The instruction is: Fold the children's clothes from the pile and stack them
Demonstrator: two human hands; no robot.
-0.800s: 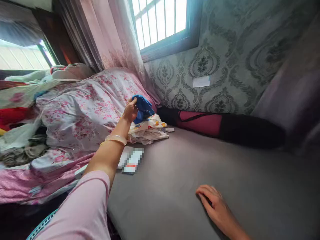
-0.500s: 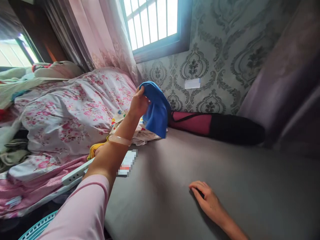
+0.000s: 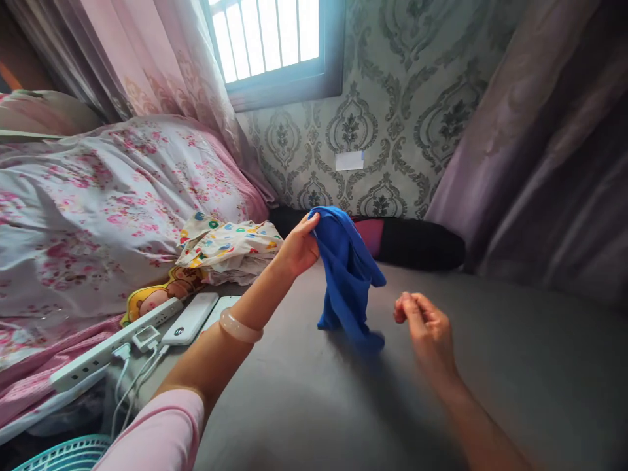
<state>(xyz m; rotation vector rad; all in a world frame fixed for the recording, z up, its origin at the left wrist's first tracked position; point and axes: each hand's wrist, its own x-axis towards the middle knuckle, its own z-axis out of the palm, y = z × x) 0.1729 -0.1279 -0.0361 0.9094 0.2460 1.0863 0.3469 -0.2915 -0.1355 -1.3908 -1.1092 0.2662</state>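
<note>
A piece of blue fabric (image 3: pixel 343 268), seemingly a garment, hangs in folds above the grey surface (image 3: pixel 275 405). My left hand (image 3: pixel 300 247) pinches its upper edge, so the cloth droops to the right and down. What kind of garment it is, I cannot tell. My right hand (image 3: pixel 426 327) is to the right of the cloth, apart from it, with the fingers curled in and nothing visible in them.
Left of the grey surface are a power strip (image 3: pixel 112 343), a white power bank (image 3: pixel 191 318) with cables and a yellow cartoon item (image 3: pixel 161 291). Patterned cloth (image 3: pixel 230 245) lies by floral bedding (image 3: pixel 118 203). A black and pink roll (image 3: pixel 417 243) runs along the wall.
My left hand has brought the blue fabric lower and to the right, nearer to me. The right hand has risen from the grey surface toward the cloth, its fingers now curled. The view has shifted.
</note>
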